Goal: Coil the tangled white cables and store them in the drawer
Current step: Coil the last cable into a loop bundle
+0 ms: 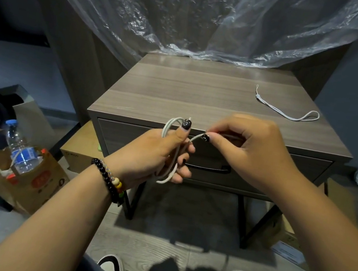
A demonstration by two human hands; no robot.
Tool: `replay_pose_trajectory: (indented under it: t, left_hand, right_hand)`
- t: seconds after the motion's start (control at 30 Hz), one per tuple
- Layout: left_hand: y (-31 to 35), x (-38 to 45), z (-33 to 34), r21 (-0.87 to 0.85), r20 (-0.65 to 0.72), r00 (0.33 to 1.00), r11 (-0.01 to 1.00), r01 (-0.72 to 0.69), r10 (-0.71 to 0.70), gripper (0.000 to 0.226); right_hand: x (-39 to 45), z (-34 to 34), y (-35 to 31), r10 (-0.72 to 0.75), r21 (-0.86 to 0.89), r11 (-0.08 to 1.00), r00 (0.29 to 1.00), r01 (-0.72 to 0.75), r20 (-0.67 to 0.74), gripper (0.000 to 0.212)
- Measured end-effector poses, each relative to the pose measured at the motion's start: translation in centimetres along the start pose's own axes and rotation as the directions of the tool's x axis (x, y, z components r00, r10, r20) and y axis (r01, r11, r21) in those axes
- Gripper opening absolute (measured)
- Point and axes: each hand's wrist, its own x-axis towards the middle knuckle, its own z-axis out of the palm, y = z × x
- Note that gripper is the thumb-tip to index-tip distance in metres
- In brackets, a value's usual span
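My left hand (159,153) grips a white cable (171,123) gathered into loops, the loops standing out above the thumb and below the fingers. My right hand (247,150) pinches the cable's loose stretch between thumb and forefinger, just right of the left hand. Both hands hover in front of a grey wooden nightstand (202,97). Its drawer (307,168) with a black handle (210,168) is closed. A second thin white cord (291,110) lies loose on the nightstand top at the right.
Clear plastic sheeting (191,14) hangs behind the nightstand. A brown paper bag (33,183) with a water bottle (19,146) stands on the floor at left. Cardboard boxes (78,148) sit under and beside the nightstand. My shoes (111,269) show at the bottom.
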Motion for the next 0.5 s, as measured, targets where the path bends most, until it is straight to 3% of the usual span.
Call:
replay_pose_trajectory:
  t: [0.27, 0.5]
  left_hand:
    - [0.09, -0.21, 0.03, 0.078, 0.032, 0.999, 0.996, -0.033, 0.031, 0.038]
    - [-0.01, -0.16, 0.08, 0.036, 0.126, 0.991, 0.998, 0.048, -0.052, 0.032]
  right_hand:
    - [-0.01, 0.38, -0.01, 0.002, -0.012, 1.000, 1.000, -0.002, 0.007, 0.019]
    - [-0.17, 0.45, 0.08, 0.010, -0.036, 0.999, 0.999, -0.011, -0.041, 0.016]
